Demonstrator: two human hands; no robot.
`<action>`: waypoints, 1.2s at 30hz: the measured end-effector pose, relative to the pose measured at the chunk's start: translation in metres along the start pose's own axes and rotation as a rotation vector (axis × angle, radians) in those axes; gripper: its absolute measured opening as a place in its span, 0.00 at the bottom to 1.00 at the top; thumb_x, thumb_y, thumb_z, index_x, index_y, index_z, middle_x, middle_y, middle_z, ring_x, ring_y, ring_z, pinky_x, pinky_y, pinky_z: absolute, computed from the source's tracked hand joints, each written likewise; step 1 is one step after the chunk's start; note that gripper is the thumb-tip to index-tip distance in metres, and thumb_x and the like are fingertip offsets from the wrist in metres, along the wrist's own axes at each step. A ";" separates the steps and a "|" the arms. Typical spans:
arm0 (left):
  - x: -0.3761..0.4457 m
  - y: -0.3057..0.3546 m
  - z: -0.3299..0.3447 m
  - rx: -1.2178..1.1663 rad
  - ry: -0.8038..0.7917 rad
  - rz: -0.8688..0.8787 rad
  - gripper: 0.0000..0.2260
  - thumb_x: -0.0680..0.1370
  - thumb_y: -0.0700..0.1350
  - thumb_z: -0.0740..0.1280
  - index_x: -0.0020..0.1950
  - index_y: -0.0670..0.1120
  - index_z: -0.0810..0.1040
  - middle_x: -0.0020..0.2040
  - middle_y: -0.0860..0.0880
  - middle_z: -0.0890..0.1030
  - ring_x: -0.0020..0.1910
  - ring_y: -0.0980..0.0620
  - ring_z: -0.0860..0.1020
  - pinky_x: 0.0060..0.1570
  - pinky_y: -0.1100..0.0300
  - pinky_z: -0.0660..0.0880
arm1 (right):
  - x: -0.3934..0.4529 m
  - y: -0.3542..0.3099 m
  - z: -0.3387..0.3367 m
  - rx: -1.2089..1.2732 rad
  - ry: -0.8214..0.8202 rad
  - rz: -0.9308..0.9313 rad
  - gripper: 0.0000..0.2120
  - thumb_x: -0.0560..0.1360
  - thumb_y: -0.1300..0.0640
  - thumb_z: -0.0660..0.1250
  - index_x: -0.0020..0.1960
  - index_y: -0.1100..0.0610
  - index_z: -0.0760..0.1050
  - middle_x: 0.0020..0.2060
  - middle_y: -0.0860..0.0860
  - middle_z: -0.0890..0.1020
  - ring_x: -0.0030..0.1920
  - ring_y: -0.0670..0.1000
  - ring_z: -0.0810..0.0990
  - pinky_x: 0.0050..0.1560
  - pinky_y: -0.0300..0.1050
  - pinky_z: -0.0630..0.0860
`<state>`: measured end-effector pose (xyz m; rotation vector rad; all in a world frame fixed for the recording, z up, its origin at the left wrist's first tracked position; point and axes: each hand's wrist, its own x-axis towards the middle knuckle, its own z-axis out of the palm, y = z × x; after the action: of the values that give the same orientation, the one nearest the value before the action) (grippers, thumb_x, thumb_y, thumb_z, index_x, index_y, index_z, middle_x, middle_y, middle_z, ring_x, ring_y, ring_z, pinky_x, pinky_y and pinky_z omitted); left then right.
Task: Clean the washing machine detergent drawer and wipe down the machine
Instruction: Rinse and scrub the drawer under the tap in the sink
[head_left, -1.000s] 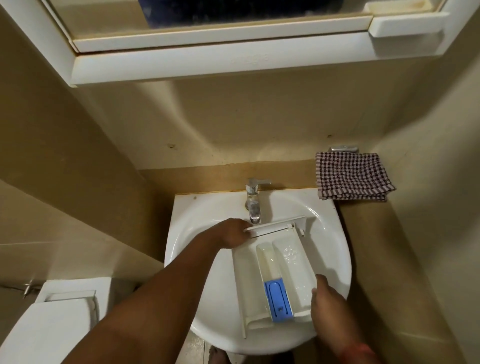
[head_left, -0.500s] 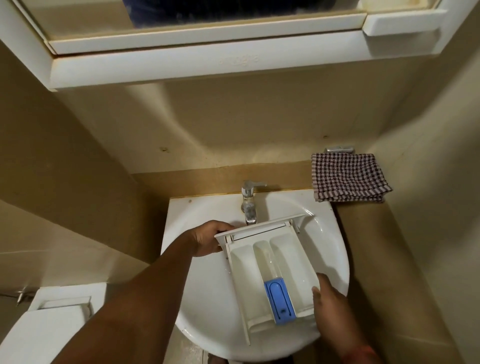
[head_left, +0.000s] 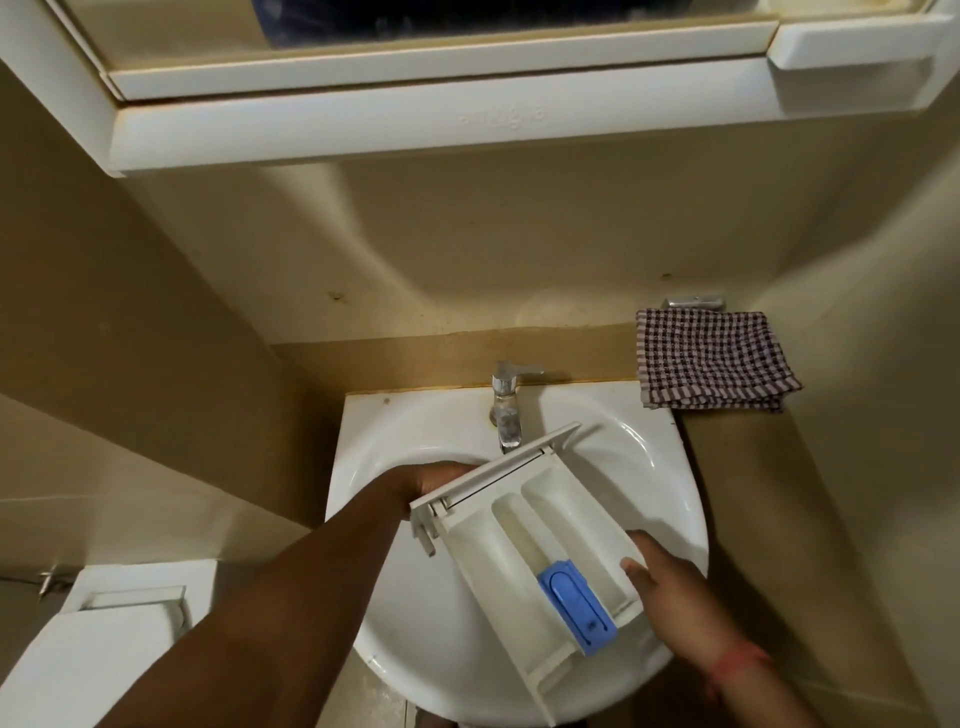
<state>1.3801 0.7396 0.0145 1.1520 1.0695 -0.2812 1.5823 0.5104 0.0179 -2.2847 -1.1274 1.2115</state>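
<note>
A white detergent drawer (head_left: 483, 551) with three compartments and a blue cap (head_left: 576, 605) is held over the white sink (head_left: 660, 478), tilted with its front panel toward the tap (head_left: 506, 410). My left hand (head_left: 434, 478) grips the drawer's front panel from behind; its fingers are mostly hidden by the panel. My right hand (head_left: 670, 587) holds the drawer's right side wall near the back end, thumb on the rim. No water runs from the tap.
A folded checked cloth (head_left: 711, 361) lies on the ledge right of the sink, under a small metal fitting (head_left: 693, 302). A white mirror cabinet (head_left: 415, 119) hangs overhead. A white toilet cistern (head_left: 119, 639) stands at lower left. Beige walls close in on both sides.
The drawer has been lifted and swung toward the left, its front panel now away from under the tap. Both hands kept their hold on it.
</note>
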 end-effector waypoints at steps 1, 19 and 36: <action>0.000 -0.005 0.001 -0.032 -0.001 -0.022 0.23 0.82 0.51 0.61 0.74 0.43 0.68 0.64 0.44 0.77 0.48 0.52 0.75 0.46 0.59 0.73 | 0.004 0.000 -0.004 0.010 -0.025 0.025 0.14 0.83 0.54 0.57 0.68 0.49 0.69 0.52 0.50 0.81 0.51 0.48 0.78 0.53 0.43 0.73; -0.051 -0.055 0.000 -0.216 -0.047 -0.047 0.24 0.80 0.61 0.62 0.64 0.45 0.80 0.53 0.45 0.82 0.46 0.50 0.81 0.47 0.58 0.78 | 0.014 -0.025 -0.025 -0.221 -0.312 0.025 0.14 0.83 0.53 0.58 0.67 0.46 0.70 0.58 0.46 0.79 0.55 0.46 0.77 0.62 0.45 0.73; -0.091 -0.051 0.003 -0.216 0.216 0.098 0.22 0.75 0.41 0.70 0.66 0.56 0.69 0.56 0.41 0.80 0.52 0.40 0.82 0.50 0.49 0.80 | 0.078 -0.051 -0.001 -0.196 -0.285 -0.115 0.10 0.79 0.50 0.63 0.60 0.44 0.76 0.56 0.49 0.81 0.52 0.51 0.80 0.57 0.49 0.77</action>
<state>1.3009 0.6862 0.0566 1.0517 1.1966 0.0372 1.5836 0.6028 0.0048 -2.1937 -1.5181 1.4722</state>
